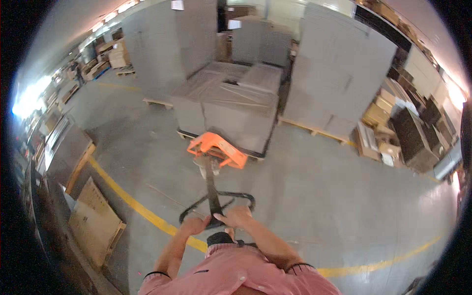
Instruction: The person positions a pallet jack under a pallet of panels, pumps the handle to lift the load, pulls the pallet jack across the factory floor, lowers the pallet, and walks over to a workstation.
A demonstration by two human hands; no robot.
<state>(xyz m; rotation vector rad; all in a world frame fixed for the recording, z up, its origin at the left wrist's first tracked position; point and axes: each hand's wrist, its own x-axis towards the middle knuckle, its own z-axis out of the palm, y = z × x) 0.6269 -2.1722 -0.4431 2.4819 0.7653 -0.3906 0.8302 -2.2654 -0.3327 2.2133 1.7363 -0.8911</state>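
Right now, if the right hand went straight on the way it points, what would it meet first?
Most likely the black handle, which the right hand seems to grip; its bars lie ahead, though blur and depth leave the exact spot unclear.

Both arms reach forward from the lower edge and angle inward. The left forearm (pixel 174 250) rises steeply to the left hand (pixel 195 225); the right forearm (pixel 272 241) slants further across to the right hand (pixel 238 217), which sits slightly higher. Both hands are held close together but apart, backs up, the thumbs pointing toward each other. Most of the fingers are blurred or hidden. Both forearms are bare.
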